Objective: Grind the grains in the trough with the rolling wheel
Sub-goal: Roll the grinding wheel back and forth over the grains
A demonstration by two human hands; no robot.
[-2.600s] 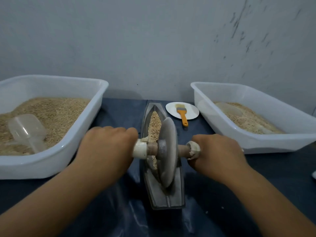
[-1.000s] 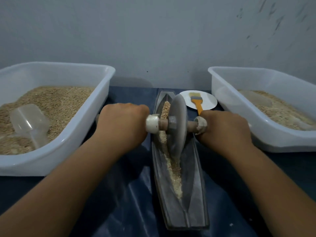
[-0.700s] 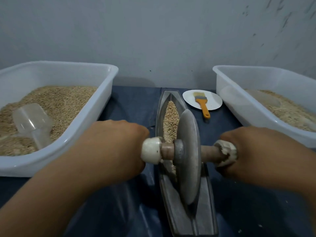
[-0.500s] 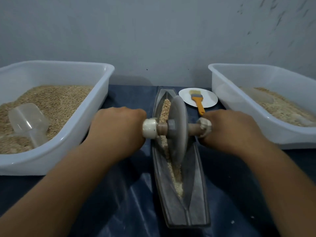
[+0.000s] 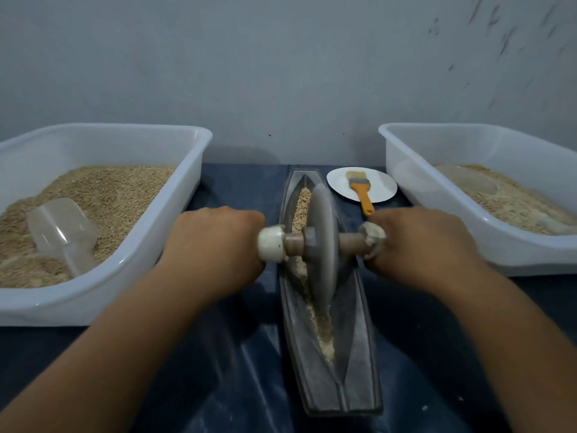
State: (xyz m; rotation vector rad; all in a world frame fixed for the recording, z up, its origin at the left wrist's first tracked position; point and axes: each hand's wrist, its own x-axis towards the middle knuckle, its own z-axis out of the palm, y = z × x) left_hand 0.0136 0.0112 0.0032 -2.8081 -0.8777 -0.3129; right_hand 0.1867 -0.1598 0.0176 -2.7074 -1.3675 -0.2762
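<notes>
Rolling wheel (image 5: pixel 323 245) upright in trough (image 5: pixel 359 354), apparently mid-length; left hand (image 5: pixel 215 245), right hand (image 5: pixel 418 245) gripping its axle ends

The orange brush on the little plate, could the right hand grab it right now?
Probably not just yet. The right hand is gripping the rolling wheel by its axle handle, so it would have to let go first. After that the way looks free: the brush lies on the plate just beyond that hand, with nothing between.

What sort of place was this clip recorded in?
Probably a makeshift grain-grinding workstation rather than a kitchen: a dark-covered table against a bare wall, a boat-shaped metal trough with a rolling wheel, and two white plastic tubs of grain flanking it.
</notes>
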